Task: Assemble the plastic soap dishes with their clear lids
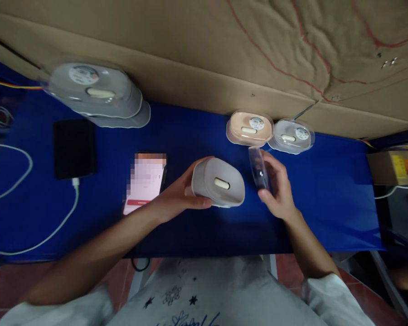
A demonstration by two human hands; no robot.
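Note:
A grey oval plastic container [234, 179] with a cream, pill-shaped piece in its top is gripped by my left hand [181, 197]. The thumb lies along its near side, and the other fingers are mostly hidden behind it. The container tilts a little, above the blue tabletop. To its right, my right hand [281, 195] pinches a transparent plastic lid [257, 165] by its edge. This lid is turned on its side, apart from the container. Beyond it stand a peach container [238, 124] and a smaller grey container [294, 141], both with transparent lids and round stickers.
Stacked larger grey containers [122, 99] stand at the back left, against a cardboard wall [177, 68]. A lit phone [146, 181] lies beside my left forearm. Farther left are a black device [74, 149] and its white cable [73, 210]. A cardboard box [382, 167] sits at far right.

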